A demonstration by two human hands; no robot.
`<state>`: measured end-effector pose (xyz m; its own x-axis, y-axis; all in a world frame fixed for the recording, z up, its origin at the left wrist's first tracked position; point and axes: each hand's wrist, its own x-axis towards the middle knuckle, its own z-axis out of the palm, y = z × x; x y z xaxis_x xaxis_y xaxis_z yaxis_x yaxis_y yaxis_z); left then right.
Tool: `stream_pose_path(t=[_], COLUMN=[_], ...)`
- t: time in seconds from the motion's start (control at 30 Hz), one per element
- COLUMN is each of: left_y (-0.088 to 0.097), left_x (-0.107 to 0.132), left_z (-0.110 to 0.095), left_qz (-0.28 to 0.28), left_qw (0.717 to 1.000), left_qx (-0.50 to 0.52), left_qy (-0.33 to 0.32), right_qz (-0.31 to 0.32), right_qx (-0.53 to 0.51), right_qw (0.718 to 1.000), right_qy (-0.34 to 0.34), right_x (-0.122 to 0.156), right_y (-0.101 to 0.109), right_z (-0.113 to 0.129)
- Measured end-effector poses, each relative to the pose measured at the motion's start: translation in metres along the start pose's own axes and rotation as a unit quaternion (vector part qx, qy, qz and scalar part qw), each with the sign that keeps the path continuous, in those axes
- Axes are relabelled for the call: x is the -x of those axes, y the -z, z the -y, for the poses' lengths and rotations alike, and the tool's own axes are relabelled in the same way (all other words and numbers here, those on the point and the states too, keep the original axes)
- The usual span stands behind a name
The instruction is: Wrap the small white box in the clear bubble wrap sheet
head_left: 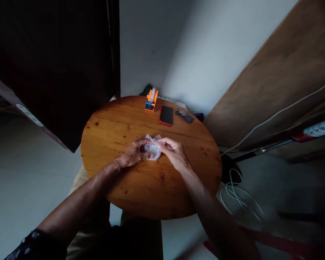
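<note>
Both my hands rest near the middle of a round wooden table (141, 191). My left hand (134, 153) is closed around a small crumpled clear plastic wrapper (153, 148), holding it against the tabletop. My right hand (173, 150) pinches the wrapper's right edge with thumb and fingers. What lies inside the wrapper is too small and dim to make out.
At the table's far side stand an orange tape dispenser (151, 99), a red-edged phone (166, 115) lying face down and a small dark object (185, 116). A wooden board (273, 83) leans on the wall at right. White cables (238, 195) lie on the floor.
</note>
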<state>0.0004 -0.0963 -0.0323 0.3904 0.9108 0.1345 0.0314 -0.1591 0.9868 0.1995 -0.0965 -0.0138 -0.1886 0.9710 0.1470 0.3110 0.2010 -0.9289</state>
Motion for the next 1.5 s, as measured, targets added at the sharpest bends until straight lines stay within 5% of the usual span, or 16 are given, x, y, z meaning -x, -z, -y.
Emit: stream_pose_path(t=[0.27, 0.4, 0.7, 1.03, 1.5], left_y=[-0.006, -0.005, 0.001, 0.000, -0.004], left_x=[0.002, 0.000, 0.001, -0.006, -0.008], left_z=[0.003, 0.006, 0.009, 0.010, 0.011], left_qz=[-0.008, -0.027, -0.054, 0.002, -0.027], left_qw=[0.997, 0.996, 0.998, 0.987, 0.994], left_qx=[0.079, 0.080, -0.020, 0.155, 0.108], left_qy=[-0.009, -0.015, 0.028, 0.034, 0.015], right_qz=[0.049, 0.018, 0.064, 0.000, -0.058], right_qx=[0.062, 0.112, -0.063, -0.146, -0.053], right_qw=[0.996, 0.989, 0.996, 0.988, 0.996], right_qy=[0.040, 0.091, -0.022, -0.059, 0.043], right_x=[0.010, 0.015, 0.005, 0.000, -0.006], right_y=[0.008, 0.002, -0.002, -0.006, -0.017], right_z=[0.001, 0.004, -0.011, -0.014, -0.011])
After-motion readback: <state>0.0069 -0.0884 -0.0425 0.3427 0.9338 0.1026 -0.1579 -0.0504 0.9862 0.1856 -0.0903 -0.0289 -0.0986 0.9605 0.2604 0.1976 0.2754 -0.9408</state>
